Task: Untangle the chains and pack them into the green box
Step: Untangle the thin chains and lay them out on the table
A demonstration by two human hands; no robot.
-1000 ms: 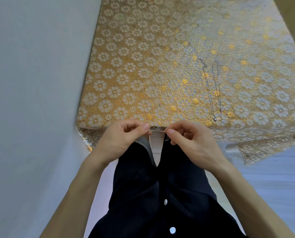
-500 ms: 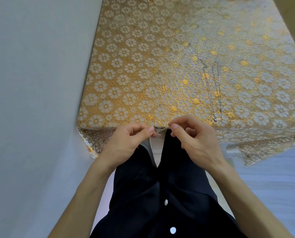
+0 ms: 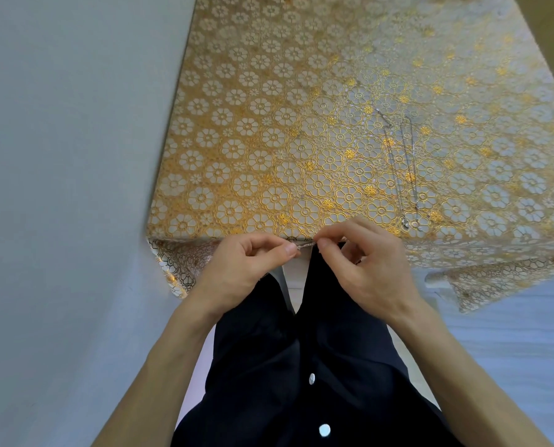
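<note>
Watching the head cam feed from my end, this was a fiddly moment. Both bare hands were up at the near edge of the bench (image 3: 237,91), roughly midway along it. The left grip (image 3: 246,269) was closed in a thumb-and-forefinger pinch on one end of a thin silver chain (image 3: 306,245). The right grip (image 3: 366,266) pinched the other end the same way, with its remaining fingers curled in loosely. Only a short bit of that chain showed, running between the two sets of fingertips just off the bench edge. The links were too tiny for me to tell whether there was a knot in it.

More chains (image 3: 404,175) lay on the bench towards the near right, well apart from the left grip and just beyond the right one. They were stretched out in long thin lines running from further back towards the near edge. A small shiny pendant (image 3: 406,224) sat at their near end, close to the right knuckles.

The bench was covered by a gold flower-pattern cloth (image 3: 185,272) that hung over its near-left corner. A plain pale wall (image 3: 59,188) ran along the left edge. Below the hands was the person's dark shirt (image 3: 285,366) with white buttons (image 3: 324,430).
</note>
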